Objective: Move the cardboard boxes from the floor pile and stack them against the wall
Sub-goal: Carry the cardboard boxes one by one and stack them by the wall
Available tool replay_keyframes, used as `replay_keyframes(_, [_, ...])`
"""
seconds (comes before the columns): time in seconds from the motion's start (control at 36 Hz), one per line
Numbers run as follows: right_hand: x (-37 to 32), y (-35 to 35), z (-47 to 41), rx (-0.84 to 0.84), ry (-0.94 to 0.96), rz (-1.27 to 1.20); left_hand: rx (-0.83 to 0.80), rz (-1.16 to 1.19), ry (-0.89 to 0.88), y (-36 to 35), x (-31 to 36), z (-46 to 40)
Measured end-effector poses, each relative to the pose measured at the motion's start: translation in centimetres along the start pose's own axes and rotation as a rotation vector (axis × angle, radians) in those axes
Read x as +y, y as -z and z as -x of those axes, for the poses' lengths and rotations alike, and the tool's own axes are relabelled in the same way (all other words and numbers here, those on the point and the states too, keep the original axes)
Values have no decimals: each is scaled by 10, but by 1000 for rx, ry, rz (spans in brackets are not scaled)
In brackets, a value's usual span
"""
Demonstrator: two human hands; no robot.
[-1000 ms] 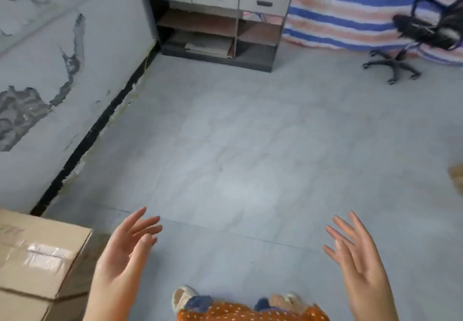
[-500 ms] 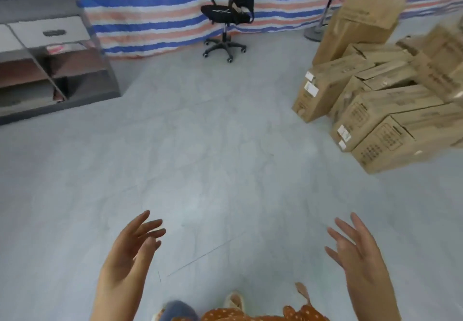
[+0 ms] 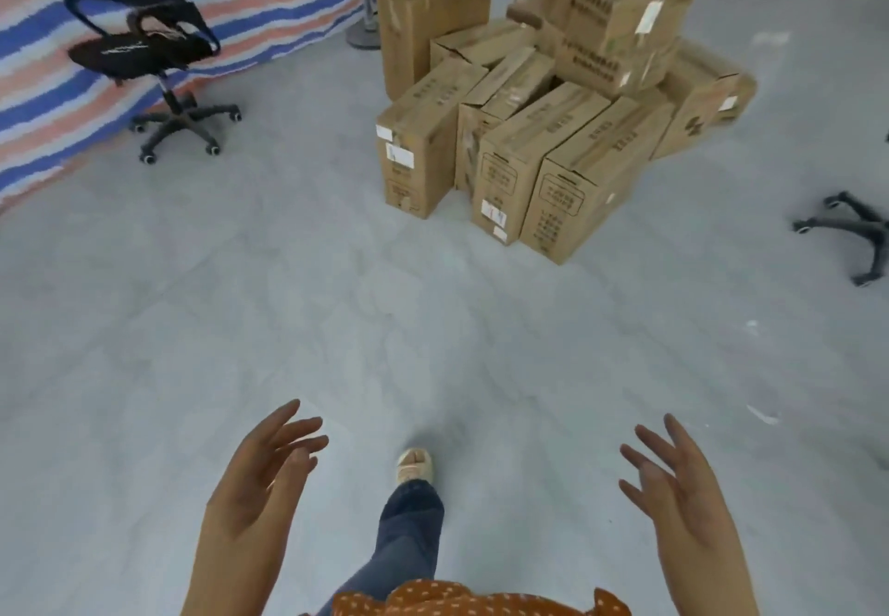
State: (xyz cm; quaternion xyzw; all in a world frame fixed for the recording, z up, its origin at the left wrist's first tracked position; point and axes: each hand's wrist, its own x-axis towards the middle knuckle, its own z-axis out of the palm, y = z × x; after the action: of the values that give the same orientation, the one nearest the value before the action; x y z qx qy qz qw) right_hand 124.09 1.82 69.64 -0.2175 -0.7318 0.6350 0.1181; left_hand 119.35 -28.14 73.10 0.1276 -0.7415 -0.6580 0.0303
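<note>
A: Where are the hands?

B: Both are raised in front of the body, well apart. The left hand (image 3: 262, 476) is at about seven o'clock in the view and the right hand (image 3: 673, 481) at about five. On each the fingers are spread and loose, released, and they hold nothing. They look much the same as half a second ago.

A: And the boxes?

B: The pile of cardboard boxes (image 3: 543, 101) sits on the grey floor (image 3: 240, 327) at about one o'clock, well ahead of the hands. Four long boxes lie side by side at the front, the nearest box (image 3: 572, 192) with its printed end facing the camera. Taller and tilted boxes are heaped behind them.

A: What changed since the earlier picture?

B: The view has swung round. Half a second ago the pile was off at two to three o'clock near the right edge; now it is closer to straight ahead and looks bigger. The drawer shelf on the left is gone from view. The black office chair (image 3: 154, 53) has shifted from twelve o'clock to about ten, in front of the striped tarpaulin (image 3: 43, 101). A second chair base (image 3: 851, 235) shows at three o'clock.

A: Anything of the person?

B: One foot in a pale shoe (image 3: 413, 464) is set forward at six o'clock, below a jeans leg (image 3: 409, 533) and an orange dotted hem.
</note>
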Motion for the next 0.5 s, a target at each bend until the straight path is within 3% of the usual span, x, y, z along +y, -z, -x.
replay_keyframes(0.31, [-36,-59,-145,200,22,15,-201,-21,-44,-75,52,-204])
replay_keyframes(0.5, [-42,-53,-219,325,-63,45,-312,-43,-31,-144,63,-282])
